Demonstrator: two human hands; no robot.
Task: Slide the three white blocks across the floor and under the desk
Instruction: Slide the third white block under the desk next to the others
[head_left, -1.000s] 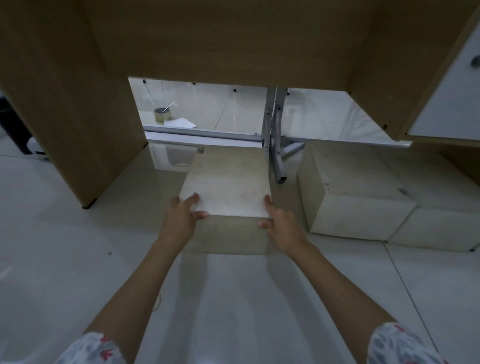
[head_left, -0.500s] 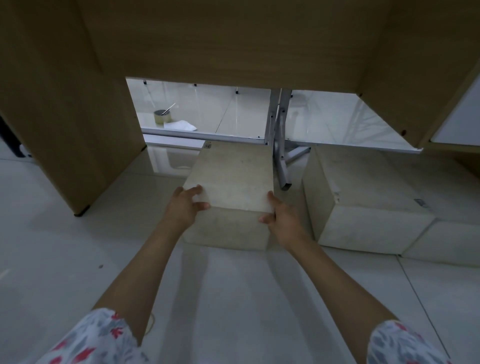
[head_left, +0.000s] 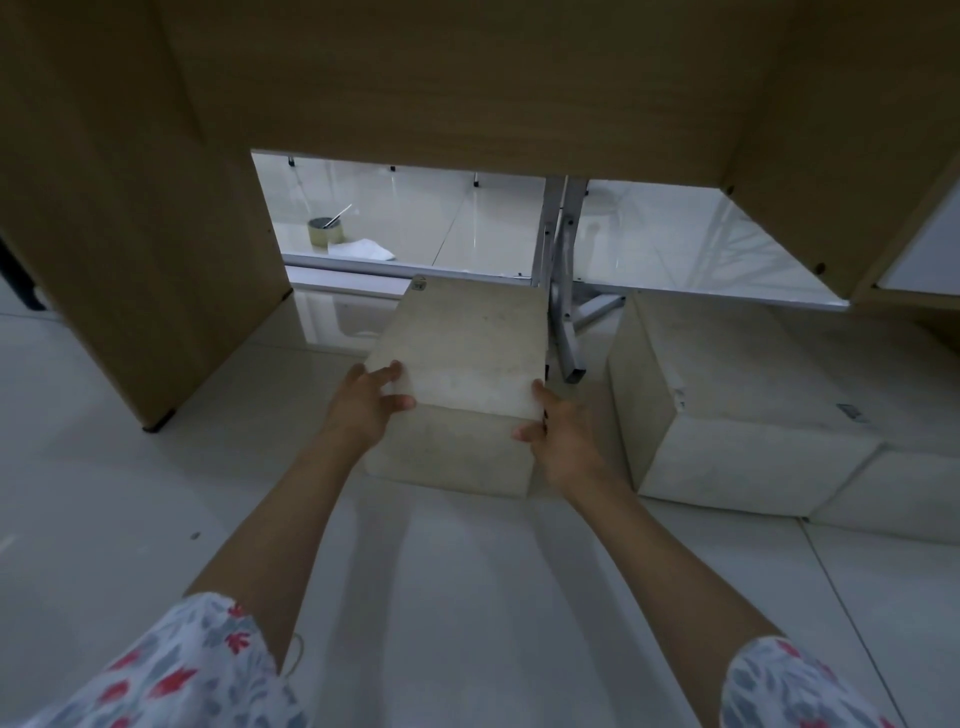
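Note:
A white block stands on the pale floor in the opening under the wooden desk. My left hand holds its near left corner, fingers curled over the top edge. My right hand grips the near right corner, thumb on top. Two more white blocks sit to the right under the desk: one close by, another behind it at the far right, partly cut off by the frame edge.
A grey metal leg stands just right of the held block, with a metal rail across the back. The desk's side panel is at the left. Beyond the rail lie a tape roll and a white cloth.
The block and both hands have moved forward, deeper under the desk, toward the metal rail. The hands keep the same hold on its near corners.

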